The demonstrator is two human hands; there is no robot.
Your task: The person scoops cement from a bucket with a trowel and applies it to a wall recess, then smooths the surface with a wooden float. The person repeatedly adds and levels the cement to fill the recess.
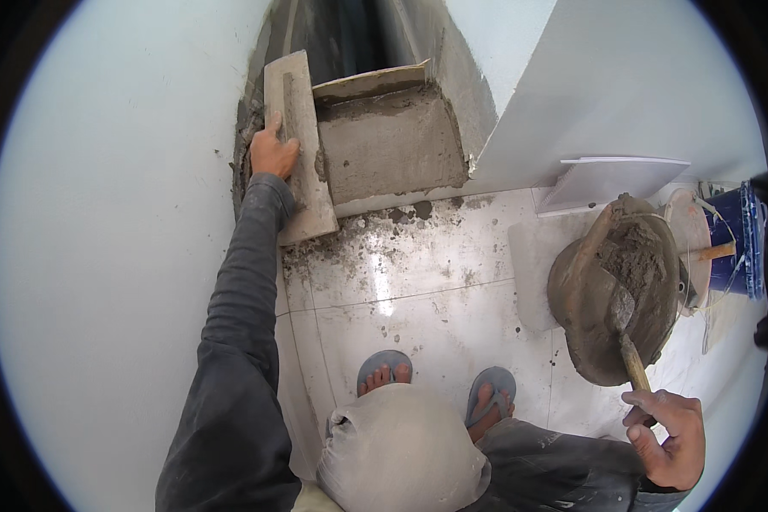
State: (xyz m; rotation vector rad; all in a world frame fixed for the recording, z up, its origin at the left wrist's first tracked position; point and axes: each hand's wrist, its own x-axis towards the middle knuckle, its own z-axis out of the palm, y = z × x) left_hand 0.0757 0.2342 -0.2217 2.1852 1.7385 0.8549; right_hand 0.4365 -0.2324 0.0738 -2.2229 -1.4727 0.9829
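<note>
My left hand (274, 157) is closed round the handle of a long, mortar-smeared plastering float (309, 192). The float stands at the left end of a ledge of wet grey mortar (388, 149), beside the left wall. At the lower right, my right hand (672, 435) has its fingers curled round the end of a trowel's wooden handle (634, 363). The blade of this trowel (622, 307) rests in the mortar inside a round, crusted tub (576, 277). My palm hides the tip of the handle.
A thin board (371, 83) edges the back of the ledge, with a dark recess (350, 34) behind. Mortar crumbs (422, 210) litter the white floor tiles (435, 320). Pale panels (610, 183) lean on the right wall near a blue bucket (734, 243). My sandalled feet (386, 371) stand below.
</note>
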